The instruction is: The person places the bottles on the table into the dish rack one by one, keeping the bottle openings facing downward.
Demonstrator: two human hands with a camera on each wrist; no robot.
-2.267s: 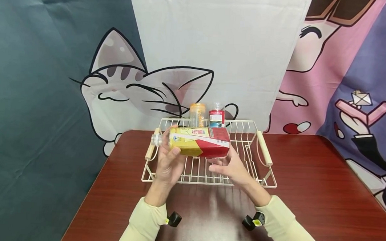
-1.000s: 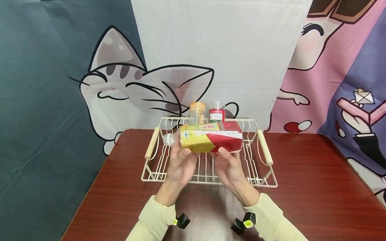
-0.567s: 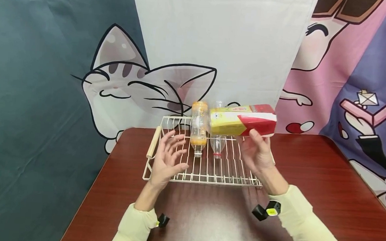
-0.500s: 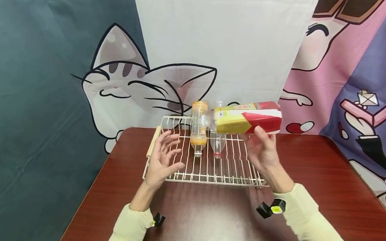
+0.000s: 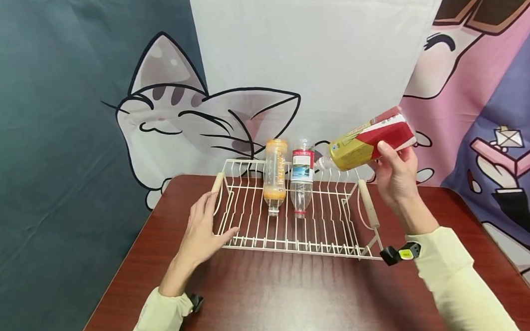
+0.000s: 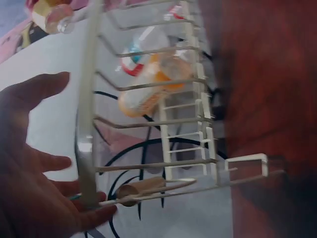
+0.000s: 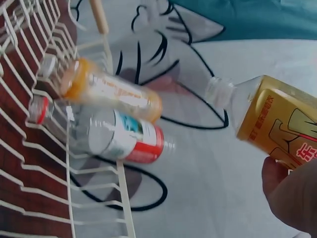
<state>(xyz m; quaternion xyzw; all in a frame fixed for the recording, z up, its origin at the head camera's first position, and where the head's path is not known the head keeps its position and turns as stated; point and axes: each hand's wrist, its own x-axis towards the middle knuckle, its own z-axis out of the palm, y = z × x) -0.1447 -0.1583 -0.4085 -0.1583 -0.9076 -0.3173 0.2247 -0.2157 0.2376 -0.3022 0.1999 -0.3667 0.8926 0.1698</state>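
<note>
My right hand grips a plastic bottle with a yellow and red label, its neck tipped down to the left above the rack's right side. In the right wrist view the same yellow-labelled bottle shows its clear neck. My left hand holds nothing; its fingers reach beside the left handle of a cream wire dish rack. Neck-down in the rack lean an orange-banded clear bottle and, to its right, a clear bottle with a red and white label.
The rack has pale wooden handles, the right one below my right hand. It stands on a dark red-brown table. Behind the table hangs a printed cloth with cartoon figures.
Both hands held the yellow and red bottle together; the left then let go and moved left and down. The right hand carried the bottle right and up, tilting its neck downward.
</note>
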